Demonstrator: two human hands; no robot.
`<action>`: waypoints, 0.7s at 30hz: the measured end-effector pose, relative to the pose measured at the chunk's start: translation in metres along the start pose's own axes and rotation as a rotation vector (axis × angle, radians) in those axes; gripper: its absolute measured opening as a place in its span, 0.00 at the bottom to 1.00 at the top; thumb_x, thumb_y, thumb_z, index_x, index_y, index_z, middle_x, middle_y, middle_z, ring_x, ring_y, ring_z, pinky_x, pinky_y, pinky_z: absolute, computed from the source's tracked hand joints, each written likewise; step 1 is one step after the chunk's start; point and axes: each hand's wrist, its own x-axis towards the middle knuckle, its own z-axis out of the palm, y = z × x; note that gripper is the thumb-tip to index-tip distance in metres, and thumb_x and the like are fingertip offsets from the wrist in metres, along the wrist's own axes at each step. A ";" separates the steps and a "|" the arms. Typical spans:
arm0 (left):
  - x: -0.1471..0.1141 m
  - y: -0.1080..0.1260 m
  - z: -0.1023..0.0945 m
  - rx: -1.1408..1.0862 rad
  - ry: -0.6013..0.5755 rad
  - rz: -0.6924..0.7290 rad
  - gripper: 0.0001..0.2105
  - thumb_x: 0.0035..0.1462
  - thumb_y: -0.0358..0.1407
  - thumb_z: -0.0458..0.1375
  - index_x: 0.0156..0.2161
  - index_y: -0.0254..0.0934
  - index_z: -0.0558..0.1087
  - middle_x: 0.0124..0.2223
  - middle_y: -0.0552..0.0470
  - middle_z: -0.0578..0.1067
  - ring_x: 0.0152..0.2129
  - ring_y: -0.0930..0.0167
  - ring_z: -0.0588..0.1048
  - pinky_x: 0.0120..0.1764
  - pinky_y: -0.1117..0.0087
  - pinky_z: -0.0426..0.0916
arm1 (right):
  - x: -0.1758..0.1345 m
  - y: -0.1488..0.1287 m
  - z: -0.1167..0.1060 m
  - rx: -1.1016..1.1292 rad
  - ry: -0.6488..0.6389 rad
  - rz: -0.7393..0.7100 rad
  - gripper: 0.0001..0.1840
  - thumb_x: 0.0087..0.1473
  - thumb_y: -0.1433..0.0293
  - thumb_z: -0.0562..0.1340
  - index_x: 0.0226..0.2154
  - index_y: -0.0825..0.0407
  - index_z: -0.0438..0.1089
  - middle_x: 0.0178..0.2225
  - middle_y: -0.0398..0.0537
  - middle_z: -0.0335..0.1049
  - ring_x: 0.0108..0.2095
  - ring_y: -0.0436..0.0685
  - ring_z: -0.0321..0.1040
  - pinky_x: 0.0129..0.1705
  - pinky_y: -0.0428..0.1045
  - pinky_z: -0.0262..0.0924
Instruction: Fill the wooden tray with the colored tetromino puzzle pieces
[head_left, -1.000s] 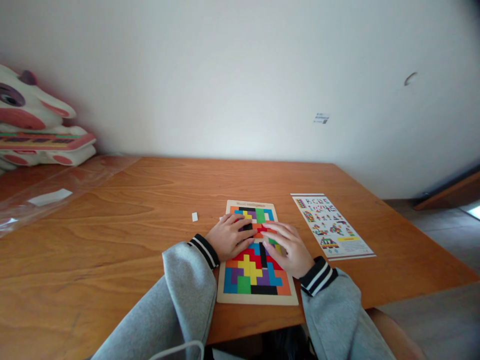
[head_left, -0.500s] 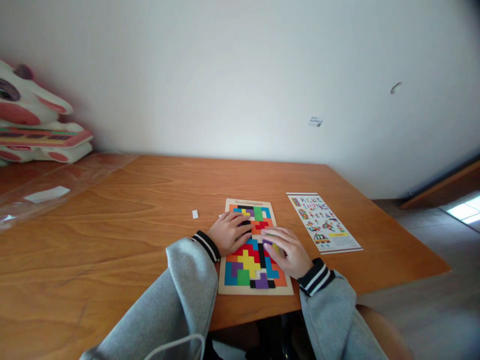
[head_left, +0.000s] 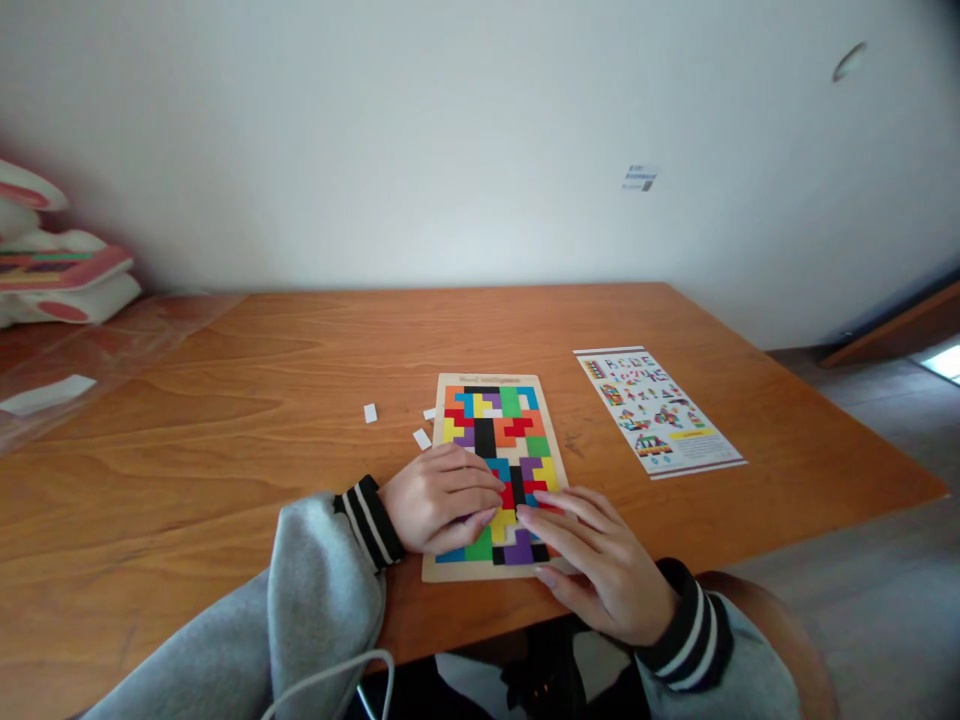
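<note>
Head camera: a puzzle board [head_left: 556, 455] lies flat on the desk [head_left: 262, 400], in the middle, by the near edge. Lots of bright blocks [head_left: 484, 437] sit on it. At its near end, a purple block [head_left: 517, 553] has black bits on its left and right. The left hand [head_left: 444, 498] lies over the near left part of the board with bent fingers. I cannot tell if it holds a block. The right hand [head_left: 607, 565] is loose, thumb and fingers apart, at the board's near right side. Three small white bits [head_left: 422, 438] lie left of the board. A picture sheet [head_left: 660, 410] lies to the right. A white and pink toy [head_left: 75, 295] sits far left, near some clear plastic [head_left: 172, 318].
</note>
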 end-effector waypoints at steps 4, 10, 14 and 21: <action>0.002 -0.001 0.001 -0.007 -0.022 -0.009 0.10 0.62 0.32 0.56 0.48 0.36 0.74 0.44 0.47 0.82 0.43 0.66 0.78 0.45 0.64 0.72 | 0.005 0.000 -0.002 -0.032 -0.037 0.029 0.22 0.64 0.67 0.58 0.59 0.55 0.65 0.54 0.54 0.75 0.55 0.61 0.69 0.57 0.60 0.61; 0.002 0.000 0.000 0.025 -0.107 -0.086 0.10 0.64 0.32 0.55 0.48 0.35 0.75 0.48 0.45 0.81 0.45 0.64 0.78 0.48 0.61 0.72 | 0.003 -0.008 -0.001 0.009 0.045 0.007 0.19 0.61 0.67 0.62 0.55 0.53 0.69 0.51 0.51 0.77 0.54 0.59 0.70 0.58 0.59 0.60; 0.000 -0.001 0.001 0.008 -0.127 -0.085 0.10 0.65 0.33 0.55 0.48 0.35 0.76 0.48 0.47 0.82 0.46 0.64 0.78 0.48 0.61 0.72 | -0.001 -0.013 0.003 0.046 0.092 -0.063 0.12 0.60 0.66 0.64 0.47 0.50 0.74 0.50 0.47 0.78 0.53 0.58 0.69 0.58 0.58 0.59; 0.001 -0.001 0.001 -0.012 -0.151 -0.091 0.11 0.65 0.32 0.55 0.49 0.36 0.76 0.48 0.47 0.81 0.47 0.64 0.78 0.48 0.61 0.72 | 0.001 -0.017 0.005 0.014 0.106 -0.068 0.13 0.61 0.65 0.63 0.46 0.52 0.75 0.47 0.49 0.80 0.50 0.57 0.71 0.57 0.57 0.60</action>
